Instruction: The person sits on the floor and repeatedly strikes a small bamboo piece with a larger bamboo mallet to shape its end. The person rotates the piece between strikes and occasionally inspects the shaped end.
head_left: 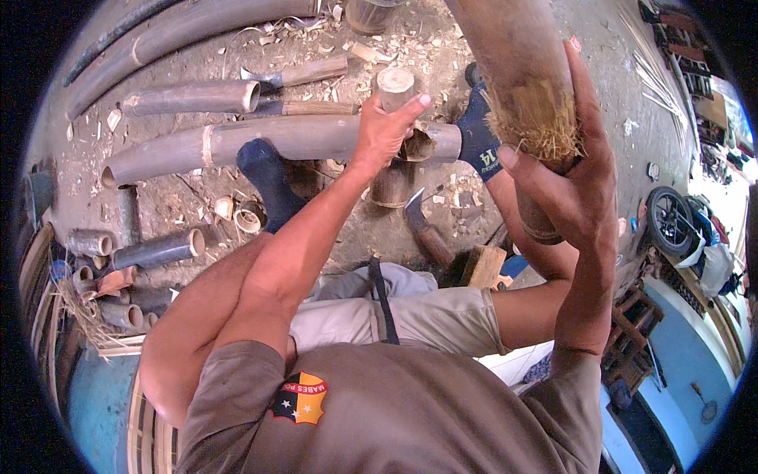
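Right grip (580, 170) is clenched round the frayed lower end of a thick bamboo pole (521, 71), fingers wrapped behind and thumb across the fibres, holding it raised and slanting away; a hold at the ragged end probably steadies the weight close to the body. Left grip (384, 126) grasps a short bamboo billet (395, 85), cut face up, held upright like a mallet just left of the pole. Directly below the left grip a long bamboo culm (276, 141) lies across the ground, pinned under two dark-socked feet (268, 178), which would keep it from rolling. Below and between the grips a chopping blade (422, 221) rests on the ground, within reach, beside a wooden block (483, 265). Further left of the left grip lie more cut bamboo lengths (189, 99) and shavings. A wheel (671, 221) stands right of the right grip.
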The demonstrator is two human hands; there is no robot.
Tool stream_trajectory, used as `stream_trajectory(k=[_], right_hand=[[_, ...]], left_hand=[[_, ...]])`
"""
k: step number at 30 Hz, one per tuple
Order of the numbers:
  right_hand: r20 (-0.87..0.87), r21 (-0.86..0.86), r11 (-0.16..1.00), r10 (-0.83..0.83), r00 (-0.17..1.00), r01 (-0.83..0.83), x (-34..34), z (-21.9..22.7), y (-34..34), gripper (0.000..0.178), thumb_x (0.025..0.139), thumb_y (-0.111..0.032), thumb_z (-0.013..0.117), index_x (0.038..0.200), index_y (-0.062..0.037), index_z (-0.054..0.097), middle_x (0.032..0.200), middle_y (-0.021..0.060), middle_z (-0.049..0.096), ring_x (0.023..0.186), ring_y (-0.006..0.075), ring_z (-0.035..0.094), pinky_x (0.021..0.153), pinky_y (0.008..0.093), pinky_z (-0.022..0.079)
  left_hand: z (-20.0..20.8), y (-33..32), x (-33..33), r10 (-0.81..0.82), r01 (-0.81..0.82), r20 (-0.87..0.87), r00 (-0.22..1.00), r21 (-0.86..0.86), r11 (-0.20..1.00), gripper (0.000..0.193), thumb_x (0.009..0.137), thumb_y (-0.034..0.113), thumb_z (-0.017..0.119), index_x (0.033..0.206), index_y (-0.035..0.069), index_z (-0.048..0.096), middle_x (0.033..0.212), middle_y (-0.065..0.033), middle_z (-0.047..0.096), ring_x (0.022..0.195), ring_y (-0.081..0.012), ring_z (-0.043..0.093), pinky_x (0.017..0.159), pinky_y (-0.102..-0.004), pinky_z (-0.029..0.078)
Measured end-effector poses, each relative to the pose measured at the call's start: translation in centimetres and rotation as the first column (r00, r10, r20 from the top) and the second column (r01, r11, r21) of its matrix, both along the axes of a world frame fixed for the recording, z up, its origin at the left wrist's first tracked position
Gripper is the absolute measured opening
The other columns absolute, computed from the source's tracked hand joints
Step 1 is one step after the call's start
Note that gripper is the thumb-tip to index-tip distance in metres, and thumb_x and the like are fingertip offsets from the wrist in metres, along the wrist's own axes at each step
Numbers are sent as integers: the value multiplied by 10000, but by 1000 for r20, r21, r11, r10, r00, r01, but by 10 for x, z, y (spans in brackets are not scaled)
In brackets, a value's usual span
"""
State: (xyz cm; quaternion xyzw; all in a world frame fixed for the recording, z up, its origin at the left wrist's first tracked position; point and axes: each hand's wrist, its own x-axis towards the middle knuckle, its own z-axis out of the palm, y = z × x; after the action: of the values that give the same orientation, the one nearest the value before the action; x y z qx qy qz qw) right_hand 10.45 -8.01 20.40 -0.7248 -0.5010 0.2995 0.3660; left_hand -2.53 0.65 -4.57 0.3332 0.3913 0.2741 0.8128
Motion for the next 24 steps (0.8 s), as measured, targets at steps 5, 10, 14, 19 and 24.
stream_trajectory(k=[5, 10, 14, 19, 24], right_hand=[[-34, 5, 999, -45, 998, 45, 2, 0, 7, 1048, 812, 19, 782, 1693, -116, 230, 1504, 222, 576, 1346, 292, 610, 1121, 407, 502], [447, -692, 722, 431, 784, -3, 8, -23, 19, 983, 798, -170, 820, 1659, -235, 351, 1235, 232, 736, 1119, 315, 752, 943, 408, 591], [413, -333, 940, 215, 885, -73, 7, -18, 18, 943, 799, -269, 804, 1642, -276, 382, 1161, 218, 745, 1004, 411, 747, 908, 480, 589], [439, -670, 741, 359, 824, 34, -9, -28, -5, 980, 791, -183, 823, 1655, -244, 365, 1255, 209, 727, 1089, 389, 744, 971, 440, 580], [419, -304, 952, 157, 894, -25, -22, -15, -26, 1043, 760, -201, 852, 1665, -252, 336, 1324, 225, 695, 1164, 403, 714, 980, 452, 582]], left_hand=[[3, 2, 6, -4, 4, -44, 999, -8, 1000, 305, 884, 268, 876, 1014, 71, 683, 819, 24, 656, 641, -51, 563, 519, -225, 453], [8, 2, 7, -28, 26, -84, 996, -20, 999, 185, 907, 208, 819, 937, 88, 681, 770, 20, 640, 622, -60, 558, 532, -245, 464], [1, 2, -3, -68, 72, -64, 996, 66, 995, 226, 908, 222, 817, 995, 51, 698, 808, 18, 671, 635, -64, 574, 563, -258, 476], [20, -10, -9, -56, 73, -87, 995, 209, 975, 254, 906, 214, 833, 1034, 29, 716, 871, 13, 708, 698, -74, 604, 636, -280, 497], [3, -24, -19, -154, 165, -66, 986, 229, 959, 385, 880, 154, 861, 1203, 2, 718, 1120, -39, 771, 1017, -111, 700, 940, -314, 560]])
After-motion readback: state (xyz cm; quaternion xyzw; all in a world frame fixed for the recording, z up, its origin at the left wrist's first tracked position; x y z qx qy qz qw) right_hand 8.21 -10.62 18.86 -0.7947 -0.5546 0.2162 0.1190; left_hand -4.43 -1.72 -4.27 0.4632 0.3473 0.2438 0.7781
